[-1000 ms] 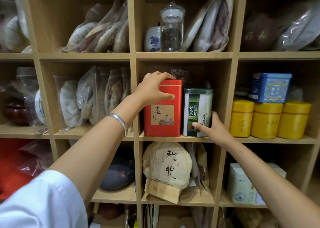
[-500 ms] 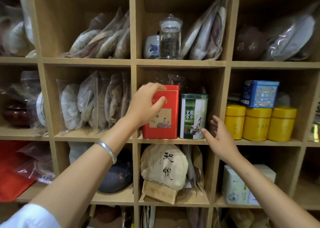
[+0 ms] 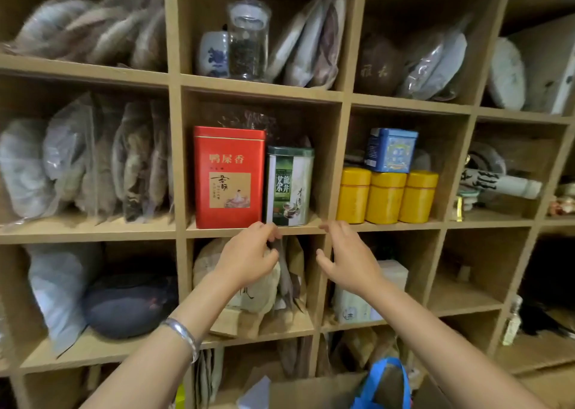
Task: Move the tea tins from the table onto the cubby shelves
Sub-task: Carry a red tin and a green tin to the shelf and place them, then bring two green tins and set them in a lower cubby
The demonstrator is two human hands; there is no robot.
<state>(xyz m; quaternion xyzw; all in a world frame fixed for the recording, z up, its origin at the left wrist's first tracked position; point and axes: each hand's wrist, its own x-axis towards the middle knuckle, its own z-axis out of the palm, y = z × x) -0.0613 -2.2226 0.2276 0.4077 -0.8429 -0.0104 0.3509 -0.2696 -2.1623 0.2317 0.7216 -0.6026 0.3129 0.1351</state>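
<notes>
A tall red tea tin [image 3: 228, 177] and a shorter green-and-white tea tin [image 3: 289, 187] stand upright side by side in the middle cubby of the wooden shelf unit [image 3: 264, 230]. Both hands hang just below that cubby's front edge, holding nothing. My left hand [image 3: 249, 257], with a silver bangle on its wrist, has its fingers loosely curled under the red tin. My right hand [image 3: 345, 257] is spread under the cubby's right corner. In the cubby to the right stand three yellow tins [image 3: 385, 197] with a blue tin [image 3: 390, 150] on top.
Bagged tea cakes [image 3: 93, 159] fill the left cubbies. A glass jar [image 3: 249, 38] and a blue-and-white cup [image 3: 214, 54] stand above. Wrapped tea cakes [image 3: 264, 290] and a white box [image 3: 389, 284] sit below. A blue bag handle [image 3: 385, 383] shows at the bottom edge.
Both hands have let go of the red and green tins and pulled back and down from the cubby. The view has shifted, showing more shelves to the right.
</notes>
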